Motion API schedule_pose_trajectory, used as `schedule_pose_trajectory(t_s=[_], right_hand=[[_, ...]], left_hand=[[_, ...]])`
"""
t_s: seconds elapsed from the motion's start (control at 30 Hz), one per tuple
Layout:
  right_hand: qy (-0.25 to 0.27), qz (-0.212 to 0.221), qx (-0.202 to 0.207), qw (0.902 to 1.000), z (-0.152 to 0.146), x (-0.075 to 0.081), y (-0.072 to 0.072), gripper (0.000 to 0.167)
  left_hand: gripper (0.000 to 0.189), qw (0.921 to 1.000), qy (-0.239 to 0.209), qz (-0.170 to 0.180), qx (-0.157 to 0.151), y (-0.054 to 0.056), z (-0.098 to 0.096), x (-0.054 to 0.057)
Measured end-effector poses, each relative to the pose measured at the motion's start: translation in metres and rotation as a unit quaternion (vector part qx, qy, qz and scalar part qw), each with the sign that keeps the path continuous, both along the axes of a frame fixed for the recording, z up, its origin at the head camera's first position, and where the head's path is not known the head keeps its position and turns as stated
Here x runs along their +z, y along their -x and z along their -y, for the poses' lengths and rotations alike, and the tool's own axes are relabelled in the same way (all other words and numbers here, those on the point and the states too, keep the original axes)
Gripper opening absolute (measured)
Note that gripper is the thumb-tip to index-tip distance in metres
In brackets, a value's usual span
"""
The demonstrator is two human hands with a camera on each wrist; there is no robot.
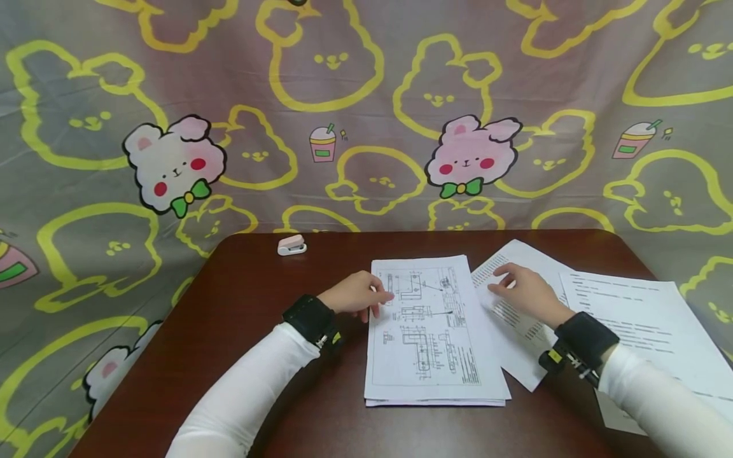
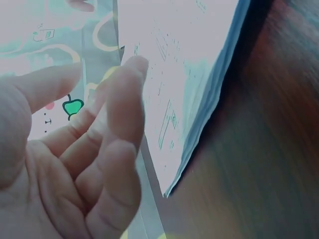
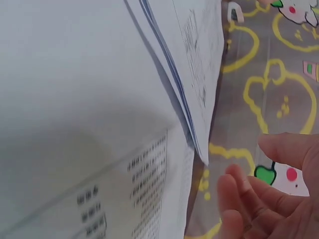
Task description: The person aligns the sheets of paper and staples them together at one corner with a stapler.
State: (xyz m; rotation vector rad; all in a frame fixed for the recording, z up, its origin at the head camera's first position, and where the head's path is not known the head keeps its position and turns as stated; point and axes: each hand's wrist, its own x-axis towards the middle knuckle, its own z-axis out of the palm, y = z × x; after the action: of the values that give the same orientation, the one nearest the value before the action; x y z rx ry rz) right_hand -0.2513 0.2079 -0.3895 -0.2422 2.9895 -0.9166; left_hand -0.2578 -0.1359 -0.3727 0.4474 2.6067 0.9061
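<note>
A stack of papers (image 1: 424, 343) with a technical drawing on its top sheet lies in the middle of the table. Over its left edge hovers my left hand (image 1: 355, 294), fingers loosely bent, thumb apart from them and nothing between. The left wrist view shows that hand's fingertips (image 2: 135, 63) beside the stack's edge. My right hand (image 1: 528, 294) is above a printed sheet (image 1: 523, 331) to the right of the stack. Its thumb and relaxed fingers (image 3: 232, 184) stand apart, holding nothing, in the right wrist view.
More text sheets (image 1: 641, 312) lie at the right, partly under my right forearm. A small pink-and-white stapler (image 1: 292, 245) sits near the table's back left edge. The dark brown table (image 1: 229, 331) ends at a patterned curtain (image 1: 366, 127) behind it.
</note>
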Motion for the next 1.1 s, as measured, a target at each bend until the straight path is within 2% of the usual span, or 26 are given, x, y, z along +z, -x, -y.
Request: schedule_pose_trajectory(t_s=[0.43,0.8,1.1], right_hand=[[0.010,-0.038,-0.020,0.9990,-0.055,-0.001,-0.015,0.048],[-0.033,0.003,-0.072,0.9968,-0.100,-0.003,-0.030,0.056],[-0.068,0.028,-0.098,0.9925,-0.132,-0.009,-0.039,0.065]], left_hand=[[0.021,0.9992,-0.038,-0.011,-0.004,0.005,-0.021,-0.004],[0.024,0.9980,-0.056,-0.015,-0.028,0.012,-0.042,0.002],[0.034,0.9965,-0.052,-0.025,-0.060,0.014,-0.062,-0.001]])
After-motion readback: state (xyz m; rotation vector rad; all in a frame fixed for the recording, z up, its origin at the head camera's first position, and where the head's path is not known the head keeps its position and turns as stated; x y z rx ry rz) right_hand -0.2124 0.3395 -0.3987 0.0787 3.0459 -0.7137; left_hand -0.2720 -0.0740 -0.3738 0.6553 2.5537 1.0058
